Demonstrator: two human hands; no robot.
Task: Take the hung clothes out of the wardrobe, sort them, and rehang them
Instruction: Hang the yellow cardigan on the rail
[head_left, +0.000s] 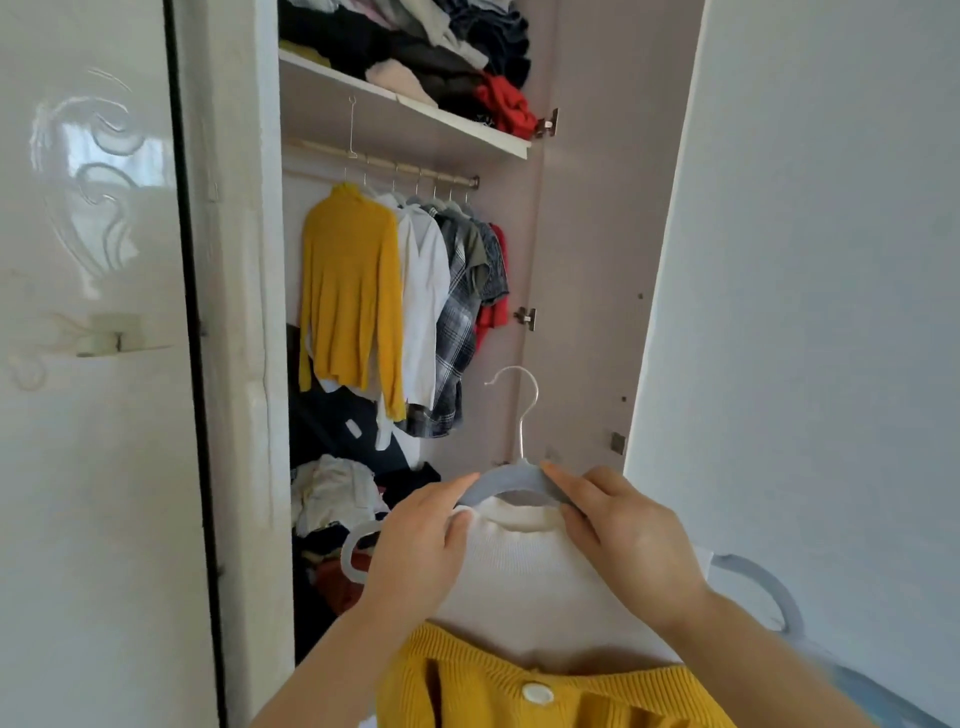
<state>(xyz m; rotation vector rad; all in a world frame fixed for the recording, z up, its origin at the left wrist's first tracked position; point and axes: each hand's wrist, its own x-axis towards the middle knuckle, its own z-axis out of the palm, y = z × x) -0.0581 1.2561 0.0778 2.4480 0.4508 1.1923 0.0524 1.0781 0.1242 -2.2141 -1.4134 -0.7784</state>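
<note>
A white knit top (524, 577) lies in front of me with a grey hanger (506, 480) at its collar, metal hook pointing up. My left hand (415, 551) pinches the collar and the hanger's left arm. My right hand (623, 535) grips the hanger's right arm. A yellow knit cardigan (519, 686) with a white button lies below the white top. In the wardrobe, several garments hang on the rail (384, 163): a yellow sweater (348, 291), a white shirt (426, 301), a plaid shirt (457, 332) and more behind them.
The upper shelf (405, 101) holds piled folded clothes. More clothes lie heaped on the wardrobe floor (337, 499). The open wardrobe door (810, 260) stands at right, a glossy closed door (93, 312) at left. Another grey hanger (763, 587) lies at right.
</note>
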